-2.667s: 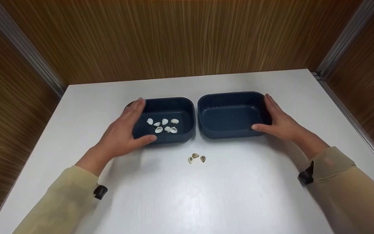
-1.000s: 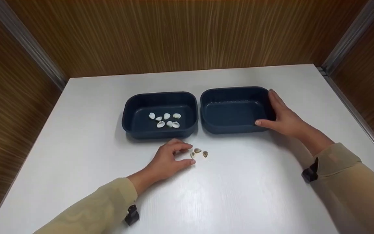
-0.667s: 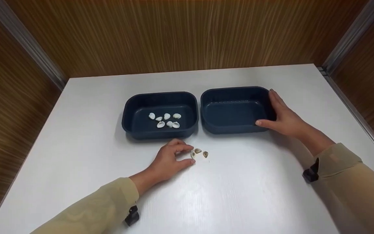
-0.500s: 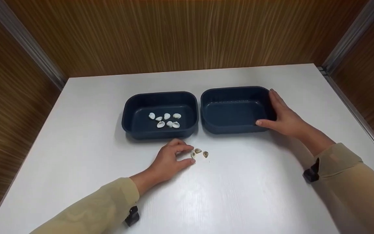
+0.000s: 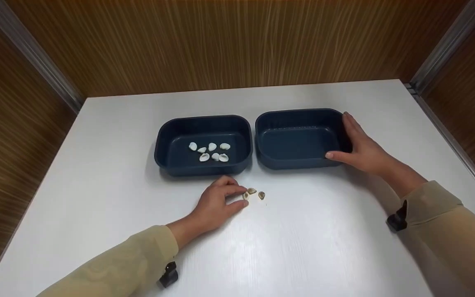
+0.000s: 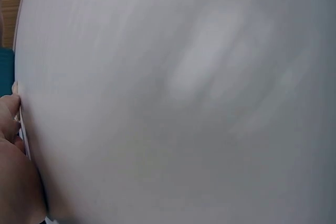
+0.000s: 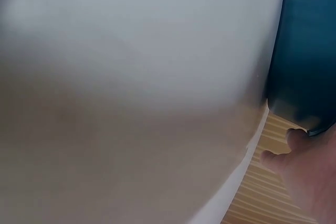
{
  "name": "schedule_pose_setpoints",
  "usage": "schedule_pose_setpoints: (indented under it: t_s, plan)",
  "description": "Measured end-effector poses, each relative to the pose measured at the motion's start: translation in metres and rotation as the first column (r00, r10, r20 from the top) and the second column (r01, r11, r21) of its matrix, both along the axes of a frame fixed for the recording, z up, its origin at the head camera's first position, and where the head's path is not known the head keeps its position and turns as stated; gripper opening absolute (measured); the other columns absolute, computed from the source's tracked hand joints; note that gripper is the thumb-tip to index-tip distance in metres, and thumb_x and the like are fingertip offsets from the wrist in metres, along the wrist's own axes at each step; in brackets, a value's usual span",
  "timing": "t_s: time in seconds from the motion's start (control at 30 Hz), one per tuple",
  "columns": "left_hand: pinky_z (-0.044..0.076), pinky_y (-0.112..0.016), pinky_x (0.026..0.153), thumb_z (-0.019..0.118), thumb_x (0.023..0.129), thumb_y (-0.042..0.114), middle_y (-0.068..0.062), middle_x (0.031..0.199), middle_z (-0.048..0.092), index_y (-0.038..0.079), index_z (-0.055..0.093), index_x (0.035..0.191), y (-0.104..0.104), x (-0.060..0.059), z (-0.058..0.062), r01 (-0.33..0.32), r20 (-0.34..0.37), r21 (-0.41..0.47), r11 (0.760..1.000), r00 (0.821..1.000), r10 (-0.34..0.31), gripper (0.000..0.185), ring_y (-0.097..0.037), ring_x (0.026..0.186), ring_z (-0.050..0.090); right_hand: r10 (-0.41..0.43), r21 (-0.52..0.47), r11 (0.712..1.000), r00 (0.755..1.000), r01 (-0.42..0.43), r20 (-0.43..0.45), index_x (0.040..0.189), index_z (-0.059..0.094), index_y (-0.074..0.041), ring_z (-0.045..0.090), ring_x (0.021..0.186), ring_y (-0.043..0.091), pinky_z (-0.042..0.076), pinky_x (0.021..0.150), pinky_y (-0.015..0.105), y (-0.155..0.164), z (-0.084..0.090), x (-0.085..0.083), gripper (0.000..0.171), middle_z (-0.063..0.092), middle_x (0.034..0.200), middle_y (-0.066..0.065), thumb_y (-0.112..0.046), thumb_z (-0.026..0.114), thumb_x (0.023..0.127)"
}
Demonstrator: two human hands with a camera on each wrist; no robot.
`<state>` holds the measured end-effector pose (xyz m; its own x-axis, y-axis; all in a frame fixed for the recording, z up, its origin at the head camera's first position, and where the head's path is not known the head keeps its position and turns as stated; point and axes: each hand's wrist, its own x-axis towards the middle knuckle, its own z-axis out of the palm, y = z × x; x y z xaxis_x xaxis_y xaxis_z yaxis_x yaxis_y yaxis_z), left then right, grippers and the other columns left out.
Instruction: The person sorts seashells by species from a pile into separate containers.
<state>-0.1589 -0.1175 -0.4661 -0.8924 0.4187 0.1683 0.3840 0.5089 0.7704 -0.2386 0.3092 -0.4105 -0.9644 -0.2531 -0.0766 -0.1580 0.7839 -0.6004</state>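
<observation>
In the head view, my left hand (image 5: 215,206) rests low over the white table, its thumb and forefinger closed in on either side of a small brown-and-white seashell (image 5: 245,196). Two more brownish seashells lie close by, one (image 5: 252,191) at the forefinger's tip and another (image 5: 262,195) a little to the right. My right hand (image 5: 363,152) grips the right end of a dark blue container (image 5: 299,163), thumb at the near rim and fingers along the side. In the left wrist view, only part of the left hand (image 6: 16,166) shows at the edge.
A second dark blue container (image 5: 202,170) stands left of the gripped one, with a narrow gap between. Several white seashells (image 5: 204,157) lie in it. The white table (image 5: 303,231) meets wood-grain panels (image 5: 237,45) at the back and sides.
My left hand has left the left container and come down to the brown shells, its fingertips drawing slightly closer round one. The right hand keeps its place on the right container.
</observation>
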Motion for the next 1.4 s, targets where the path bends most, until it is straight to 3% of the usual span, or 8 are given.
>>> schedule_pose_setpoints:
  t_s: [0.43, 0.6, 0.87, 1.17, 1.4]
  plan:
    - [0.051, -0.037, 0.103, 0.082, 0.092, 0.013, 0.005, 0.113, 0.063, 0.013, 0.082, 0.108, 0.002, 0.001, 0.000, -0.002, 0.012, 0.059, 0.998, 1.000, 0.001, 0.016, -0.017, 0.112, 0.062, -0.009, 0.001, 1.000, 1.000, 0.009, 0.005, 0.170, -0.012, -0.018, -0.007, 0.163, 0.033, 0.008, 0.126, 0.067, 0.000, -0.002, -0.002, 0.121, -0.015, 0.177, 0.003, -0.054, 0.076, 0.094]
    - [0.049, -0.038, 0.104, 0.081, 0.092, 0.009, 0.007, 0.110, 0.069, 0.014, 0.080, 0.105, 0.002, 0.000, 0.001, 0.031, -0.011, 0.075, 0.997, 0.999, -0.030, 0.014, -0.017, 0.112, 0.062, -0.010, -0.001, 1.000, 1.000, 0.010, -0.001, 0.170, -0.012, -0.019, -0.007, 0.163, 0.032, 0.008, 0.126, 0.066, 0.001, -0.001, -0.001, 0.121, -0.015, 0.177, 0.003, -0.054, 0.076, 0.094]
    - [0.045, -0.044, 0.097, 0.079, 0.093, 0.008, 0.005, 0.102, 0.075, 0.014, 0.077, 0.101, 0.003, 0.003, 0.007, 0.112, -0.053, 0.004, 0.994, 0.992, -0.112, 0.010, -0.015, 0.100, 0.065, -0.004, -0.020, 1.000, 1.000, 0.004, 0.001, 0.170, -0.012, -0.020, -0.006, 0.163, 0.033, 0.009, 0.126, 0.067, 0.000, -0.002, -0.001, 0.121, -0.015, 0.177, 0.003, -0.053, 0.077, 0.095]
    - [0.054, -0.031, 0.083, 0.068, 0.101, 0.005, 0.001, 0.092, 0.074, 0.011, 0.071, 0.116, 0.002, 0.005, 0.023, 0.175, 0.068, 0.001, 0.985, 0.982, -0.174, 0.017, -0.010, 0.085, 0.064, 0.004, -0.012, 1.000, 1.000, -0.005, -0.015, 0.170, -0.012, -0.019, -0.006, 0.163, 0.033, 0.009, 0.126, 0.066, -0.001, -0.002, -0.003, 0.121, -0.014, 0.178, 0.003, -0.053, 0.076, 0.094]
    - [0.049, -0.029, 0.075, 0.064, 0.105, 0.007, -0.004, 0.094, 0.072, 0.010, 0.068, 0.118, 0.010, 0.003, 0.057, 0.197, 0.057, 0.091, 0.976, 0.978, -0.203, 0.014, -0.013, 0.086, 0.064, -0.003, -0.005, 1.000, 1.000, 0.003, -0.015, 0.170, -0.013, -0.021, -0.004, 0.163, 0.034, 0.010, 0.126, 0.067, 0.000, -0.003, -0.002, 0.121, -0.014, 0.178, 0.004, -0.055, 0.076, 0.094]
